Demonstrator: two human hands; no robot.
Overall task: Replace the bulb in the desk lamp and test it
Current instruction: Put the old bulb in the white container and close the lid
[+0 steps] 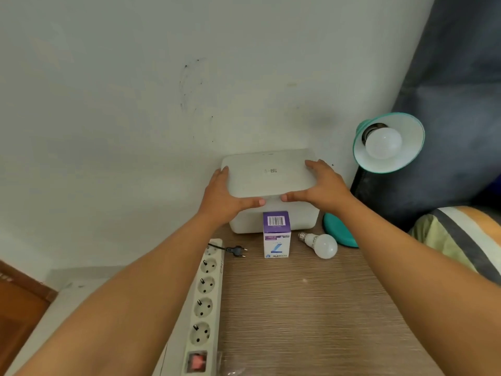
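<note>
Wood-grain brown is the surface (311,308) in front of me, and it carries everything here. The largest thing on it is a white box (271,180) at 12 o'clock, against the wall. My left hand (227,196) grips its left side and my right hand (322,191) grips its right side; the fingers are spread along the lid and the two thumbs almost meet at its front edge. I cannot tell if the box is lifted or rests on the surface.

At 2 o'clock is the desk lamp (390,143), with a teal shade turned toward me and a white bulb (383,143) in its socket, not glowing. Its teal base (339,232) sits just right of the box.

At 8 o'clock a white power strip (204,302) lies along the left edge of the surface, with a red switch at its near end. A black plug (237,251) lies loose beside its far end, in no socket.

Just in front of the box stands a purple and white bulb carton (276,234). To its right a loose bulb (321,244) lies on its side, near the lamp base.
</note>
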